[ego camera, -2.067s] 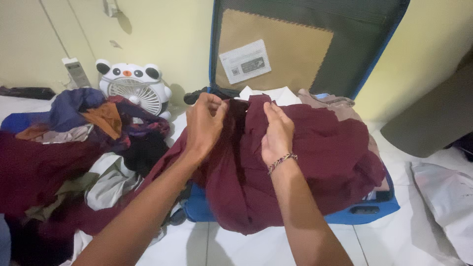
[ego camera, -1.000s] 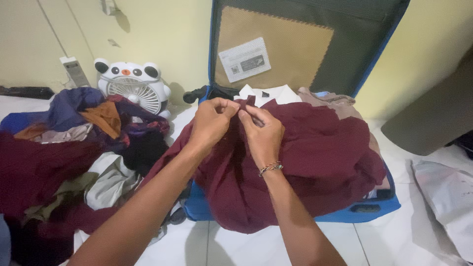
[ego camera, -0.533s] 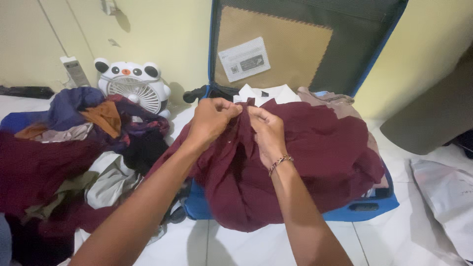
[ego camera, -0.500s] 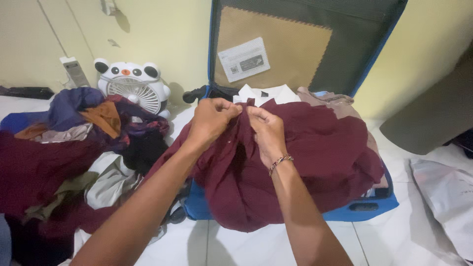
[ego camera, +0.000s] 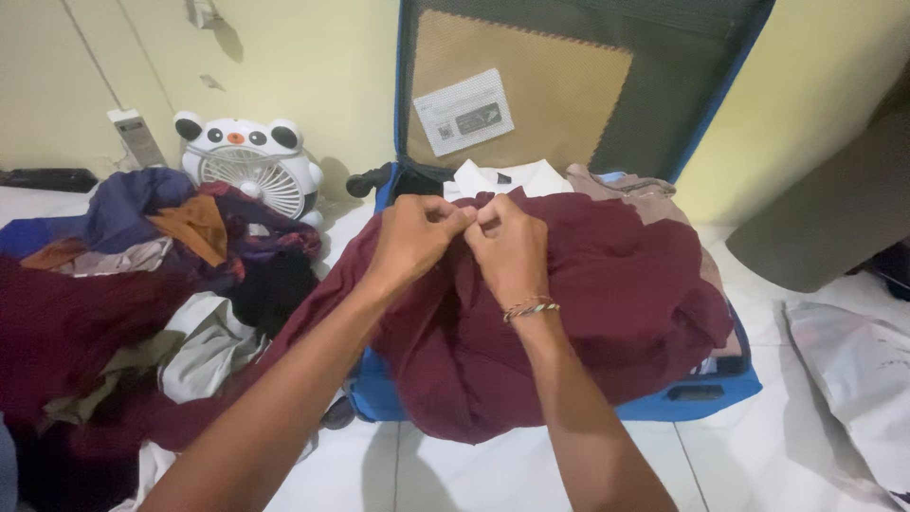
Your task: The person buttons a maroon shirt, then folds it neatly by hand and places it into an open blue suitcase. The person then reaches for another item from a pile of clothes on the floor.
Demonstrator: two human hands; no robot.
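A large maroon garment (ego camera: 607, 303) lies bunched over an open blue suitcase (ego camera: 706, 393) on the floor. My left hand (ego camera: 412, 237) and my right hand (ego camera: 507, 246) meet over its far middle, each pinching a fold of the maroon cloth, fingertips nearly touching. A thin bracelet circles my right wrist. White and beige folded clothes (ego camera: 517, 180) show at the back of the suitcase, under the garment. The suitcase lid (ego camera: 569, 85) stands upright against the wall.
A pile of mixed clothes (ego camera: 123, 284) in maroon, blue, orange and grey lies at the left. A white panda-shaped fan (ego camera: 251, 171) stands behind it by the wall. White plastic (ego camera: 853, 370) lies on the tiled floor at right, with a dark grey object (ego camera: 834, 218) beyond it.
My hands came together from spread flat on the garment to pinching it at one spot near its far edge, and the cloth bunched up under them.
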